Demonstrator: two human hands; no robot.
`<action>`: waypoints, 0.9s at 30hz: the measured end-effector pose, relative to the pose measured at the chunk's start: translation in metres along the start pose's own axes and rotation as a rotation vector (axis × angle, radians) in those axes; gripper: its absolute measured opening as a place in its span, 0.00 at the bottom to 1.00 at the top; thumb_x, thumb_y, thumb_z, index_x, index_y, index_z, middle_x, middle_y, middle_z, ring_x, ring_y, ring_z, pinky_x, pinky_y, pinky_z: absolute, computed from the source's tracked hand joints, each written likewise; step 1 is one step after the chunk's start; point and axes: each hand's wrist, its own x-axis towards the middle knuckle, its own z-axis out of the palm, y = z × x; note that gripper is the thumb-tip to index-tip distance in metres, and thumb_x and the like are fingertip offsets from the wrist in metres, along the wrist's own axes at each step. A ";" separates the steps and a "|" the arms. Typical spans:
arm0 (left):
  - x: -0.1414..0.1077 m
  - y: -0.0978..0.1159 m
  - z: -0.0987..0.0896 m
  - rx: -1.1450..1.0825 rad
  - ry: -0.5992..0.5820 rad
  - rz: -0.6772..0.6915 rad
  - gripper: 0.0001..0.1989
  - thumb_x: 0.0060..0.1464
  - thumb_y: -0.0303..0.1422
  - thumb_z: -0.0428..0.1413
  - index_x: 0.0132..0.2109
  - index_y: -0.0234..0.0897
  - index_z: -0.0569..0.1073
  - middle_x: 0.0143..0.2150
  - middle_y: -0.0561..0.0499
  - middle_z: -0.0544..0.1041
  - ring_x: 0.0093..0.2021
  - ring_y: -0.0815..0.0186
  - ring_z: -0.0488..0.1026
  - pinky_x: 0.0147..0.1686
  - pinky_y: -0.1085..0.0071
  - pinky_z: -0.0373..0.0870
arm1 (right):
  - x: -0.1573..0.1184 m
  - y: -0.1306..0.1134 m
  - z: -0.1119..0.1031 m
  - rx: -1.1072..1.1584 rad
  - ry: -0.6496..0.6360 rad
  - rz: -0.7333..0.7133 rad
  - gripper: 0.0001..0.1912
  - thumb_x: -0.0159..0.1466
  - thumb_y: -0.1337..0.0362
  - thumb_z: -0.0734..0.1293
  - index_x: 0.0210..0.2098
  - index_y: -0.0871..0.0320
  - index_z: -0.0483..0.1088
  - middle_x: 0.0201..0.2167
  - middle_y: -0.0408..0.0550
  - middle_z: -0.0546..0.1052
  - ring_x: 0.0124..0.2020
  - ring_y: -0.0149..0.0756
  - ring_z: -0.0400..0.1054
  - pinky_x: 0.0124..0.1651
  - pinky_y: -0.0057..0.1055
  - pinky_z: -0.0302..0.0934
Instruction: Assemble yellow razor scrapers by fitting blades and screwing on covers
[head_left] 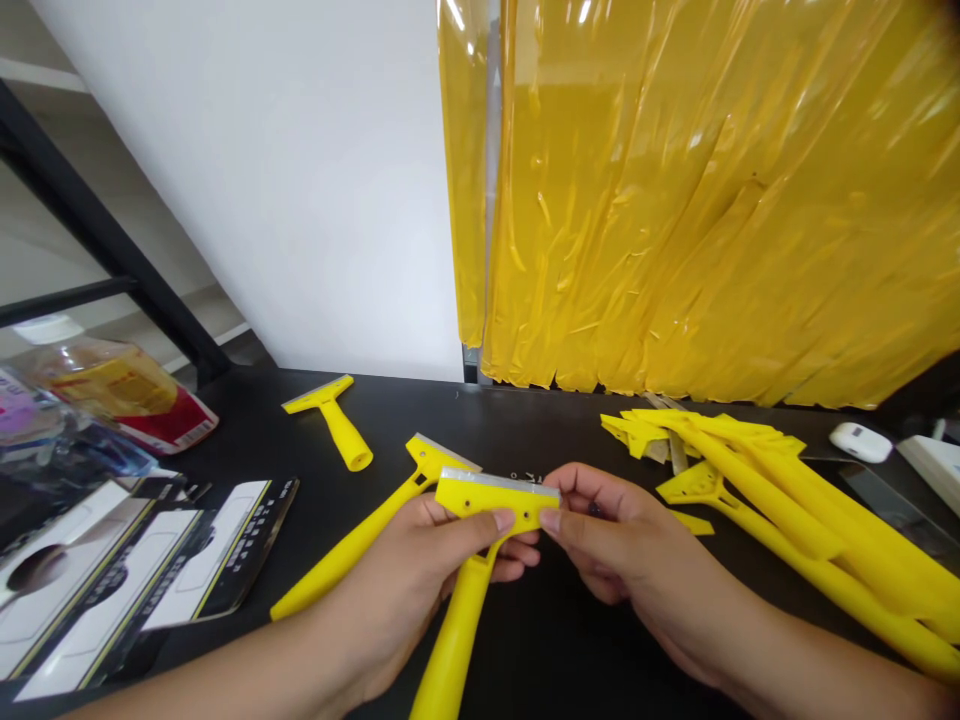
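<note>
A yellow scraper (459,640) with a metal blade along its wide head is held up in front of me, its handle pointing down toward the camera. My left hand (450,550) grips the head near the neck, thumb pressed on its face. At the head's right end, my right hand (607,530) pinches the corner between thumb and fingers. Just behind my left hand lies another long-handled yellow scraper (360,535). Farther back on the black table (525,420) rests a short-handled scraper (334,415) with its blade facing away.
Several yellow scraper handles (810,510) are piled on the right. White and black printed cards (172,570) lie at the left, with bottles (127,390) behind them. A white earbud case (861,441) sits at far right. Yellow plastic sheeting (675,200) hangs behind the table.
</note>
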 end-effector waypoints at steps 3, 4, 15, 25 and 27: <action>0.001 -0.001 0.000 0.003 -0.006 0.016 0.12 0.61 0.37 0.65 0.46 0.32 0.86 0.43 0.41 0.86 0.42 0.61 0.82 0.45 0.72 0.79 | 0.000 0.002 -0.001 0.022 -0.002 -0.005 0.13 0.64 0.56 0.75 0.41 0.55 0.72 0.22 0.33 0.59 0.21 0.23 0.43 0.22 0.27 0.36; 0.001 -0.001 0.001 -0.002 -0.013 0.018 0.12 0.62 0.37 0.65 0.46 0.32 0.86 0.43 0.41 0.86 0.43 0.61 0.82 0.45 0.72 0.79 | 0.000 0.002 -0.001 0.017 -0.004 -0.011 0.13 0.64 0.56 0.75 0.41 0.55 0.72 0.22 0.33 0.60 0.21 0.23 0.44 0.22 0.27 0.37; 0.000 0.001 -0.001 -0.036 0.017 -0.002 0.15 0.64 0.38 0.60 0.42 0.28 0.84 0.21 0.50 0.74 0.22 0.72 0.68 0.24 0.78 0.67 | -0.003 -0.013 -0.007 -0.010 0.151 -0.115 0.14 0.67 0.51 0.72 0.38 0.56 0.75 0.27 0.40 0.66 0.26 0.27 0.52 0.25 0.26 0.46; 0.009 -0.002 -0.009 -0.036 0.054 0.011 0.16 0.64 0.38 0.57 0.33 0.31 0.78 0.20 0.52 0.68 0.19 0.73 0.63 0.21 0.78 0.57 | -0.037 -0.019 -0.003 -0.997 -0.043 -1.049 0.21 0.79 0.57 0.53 0.31 0.55 0.62 0.23 0.41 0.66 0.25 0.31 0.60 0.29 0.32 0.54; 0.008 -0.003 -0.009 -0.022 0.043 0.010 0.15 0.63 0.38 0.57 0.32 0.31 0.77 0.19 0.52 0.68 0.19 0.73 0.63 0.21 0.78 0.57 | -0.038 -0.021 -0.005 -1.096 -0.048 -1.134 0.24 0.79 0.54 0.49 0.29 0.54 0.60 0.20 0.40 0.63 0.23 0.31 0.58 0.28 0.33 0.51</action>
